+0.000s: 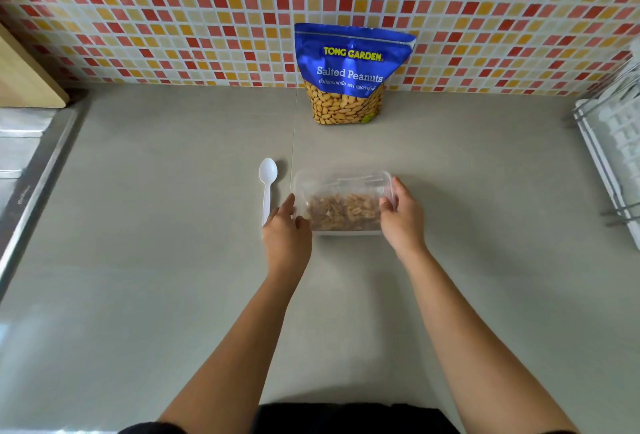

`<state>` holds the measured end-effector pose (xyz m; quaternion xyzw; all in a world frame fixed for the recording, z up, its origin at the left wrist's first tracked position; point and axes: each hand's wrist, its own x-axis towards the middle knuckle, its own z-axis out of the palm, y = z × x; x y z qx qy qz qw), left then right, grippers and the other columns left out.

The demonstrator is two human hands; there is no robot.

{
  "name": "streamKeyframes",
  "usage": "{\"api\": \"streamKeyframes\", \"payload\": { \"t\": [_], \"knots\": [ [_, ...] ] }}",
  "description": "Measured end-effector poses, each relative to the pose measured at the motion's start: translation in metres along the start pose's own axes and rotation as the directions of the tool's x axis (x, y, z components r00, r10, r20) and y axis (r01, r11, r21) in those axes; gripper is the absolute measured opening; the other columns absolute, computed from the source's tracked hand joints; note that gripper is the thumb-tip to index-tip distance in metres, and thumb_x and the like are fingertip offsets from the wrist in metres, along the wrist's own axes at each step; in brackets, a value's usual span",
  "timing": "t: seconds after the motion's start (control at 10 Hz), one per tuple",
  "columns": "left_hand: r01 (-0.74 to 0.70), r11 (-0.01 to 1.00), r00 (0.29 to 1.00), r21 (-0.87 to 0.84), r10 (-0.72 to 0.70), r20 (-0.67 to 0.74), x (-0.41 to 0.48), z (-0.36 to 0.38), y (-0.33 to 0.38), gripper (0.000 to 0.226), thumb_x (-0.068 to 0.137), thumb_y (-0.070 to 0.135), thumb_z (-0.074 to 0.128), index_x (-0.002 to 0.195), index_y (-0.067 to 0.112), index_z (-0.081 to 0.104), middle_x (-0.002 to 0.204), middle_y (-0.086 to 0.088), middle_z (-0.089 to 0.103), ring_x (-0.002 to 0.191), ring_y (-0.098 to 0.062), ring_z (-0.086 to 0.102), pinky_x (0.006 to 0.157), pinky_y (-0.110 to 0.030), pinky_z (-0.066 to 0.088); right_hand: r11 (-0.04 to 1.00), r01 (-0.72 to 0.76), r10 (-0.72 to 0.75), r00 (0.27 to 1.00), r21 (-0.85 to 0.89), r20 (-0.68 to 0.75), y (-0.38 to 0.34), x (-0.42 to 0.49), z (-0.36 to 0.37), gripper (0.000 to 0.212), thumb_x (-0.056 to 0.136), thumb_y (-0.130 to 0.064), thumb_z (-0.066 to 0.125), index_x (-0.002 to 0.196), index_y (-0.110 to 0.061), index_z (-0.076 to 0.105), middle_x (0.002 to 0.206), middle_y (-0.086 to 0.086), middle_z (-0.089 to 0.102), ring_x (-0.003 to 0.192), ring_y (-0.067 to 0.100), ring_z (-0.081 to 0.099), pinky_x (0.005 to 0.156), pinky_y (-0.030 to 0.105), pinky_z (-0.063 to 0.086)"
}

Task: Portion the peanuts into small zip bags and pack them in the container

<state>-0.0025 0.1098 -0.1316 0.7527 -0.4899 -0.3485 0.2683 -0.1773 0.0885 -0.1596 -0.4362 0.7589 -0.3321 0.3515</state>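
Observation:
A clear plastic container [341, 181] sits on the grey counter, a lid on top and peanuts in small bags visible through its wall. My left hand [287, 232] touches its left end, fingers curled at the lower corner. My right hand [403, 215] grips the right end, thumb on the lid's edge. A white plastic spoon [267, 180] lies just left of the container, its handle partly hidden by my left hand. The blue peanut bag [349, 73] stands upright against the tiled wall behind.
A metal sink edge [38, 170] runs along the left side, with a wooden board [24, 77] leaning behind it. A white wire dish rack [613, 149] stands at the right edge. The grey counter [156, 260] spreads in front.

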Motion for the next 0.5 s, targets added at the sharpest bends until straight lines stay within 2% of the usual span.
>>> {"api": "streamKeyframes", "payload": {
  "t": [0.2,0.3,0.4,0.5],
  "knots": [
    [0.027,0.999,1.000,0.027,-0.028,0.006,0.006,-0.001,0.001,0.048,0.088,0.005,0.043,0.135,0.013,0.048,0.124,-0.009,0.061,0.109,-0.025,0.058,0.093,-0.033,0.046,0.999,-0.038,0.039,0.999,0.006,-0.009,-0.001,0.003,0.000,0.051,0.094,-0.010,0.049,0.143,-0.010,0.036,0.143,0.009,0.046,0.132,0.020,0.044,0.110,0.026,0.030],
    [0.056,0.997,0.996,0.043,-0.059,0.064,0.005,-0.005,-0.001,0.050,0.090,0.012,0.045,0.140,0.013,0.040,0.130,-0.010,0.056,0.115,-0.026,0.055,0.095,-0.034,0.045,0.995,-0.063,0.060,0.997,0.075,0.041,0.001,0.004,-0.004,0.056,0.095,-0.021,0.049,0.146,-0.011,0.027,0.148,0.008,0.039,0.136,0.020,0.039,0.114,0.032,0.028],
    [0.020,0.999,0.999,0.050,-0.022,0.040,0.004,-0.011,0.003,0.053,0.093,0.016,0.045,0.144,0.010,0.031,0.134,-0.015,0.050,0.120,-0.030,0.050,0.099,-0.036,0.039,0.996,-0.043,0.043,0.999,0.081,-0.007,-0.001,0.005,-0.012,0.057,0.096,-0.030,0.046,0.146,-0.009,0.027,0.151,0.011,0.034,0.139,0.021,0.034,0.116,0.035,0.025],
    [-0.073,0.997,0.997,0.032,0.073,-0.012,0.005,-0.028,0.025,0.052,0.096,0.018,0.044,0.144,0.004,0.029,0.142,-0.017,0.041,0.130,-0.030,0.041,0.105,-0.033,0.032,1.000,0.007,-0.005,0.994,0.016,-0.105,-0.020,-0.001,-0.031,0.055,0.098,-0.035,0.041,0.143,-0.007,0.032,0.151,0.011,0.034,0.139,0.022,0.032,0.114,0.030,0.022]
  ]
}}
